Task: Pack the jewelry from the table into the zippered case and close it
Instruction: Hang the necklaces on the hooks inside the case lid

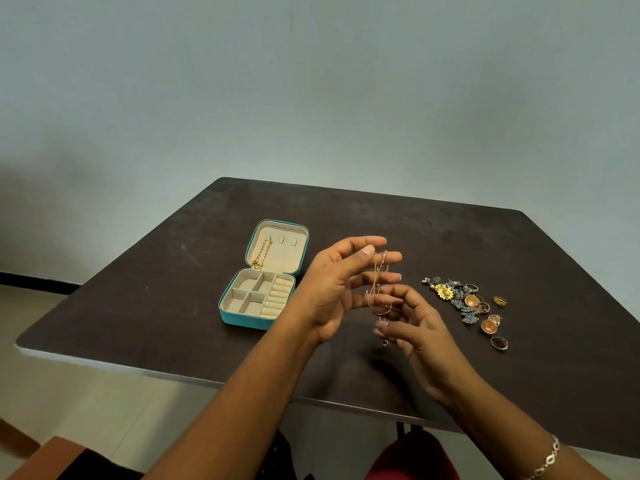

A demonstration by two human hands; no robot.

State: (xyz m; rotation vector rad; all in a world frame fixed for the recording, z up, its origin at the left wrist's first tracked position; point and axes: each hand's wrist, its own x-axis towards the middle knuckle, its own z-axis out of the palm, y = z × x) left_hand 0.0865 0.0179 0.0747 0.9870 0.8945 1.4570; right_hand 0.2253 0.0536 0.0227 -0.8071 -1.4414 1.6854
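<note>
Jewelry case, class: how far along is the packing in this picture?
Done: one gold chain hangs in the lid of the open case. In hand: a thin chain, draped over the left hand and held lower by the right hand above the table. Left: the pile of earrings and rings, the bare base compartments, then closing.

A dark brown table point(415, 230) carries an open teal zippered case point(242, 318) left of centre. Well apart to its right lies a heap of jewelry point(464, 299), with one ring point(499, 342) near it.
</note>
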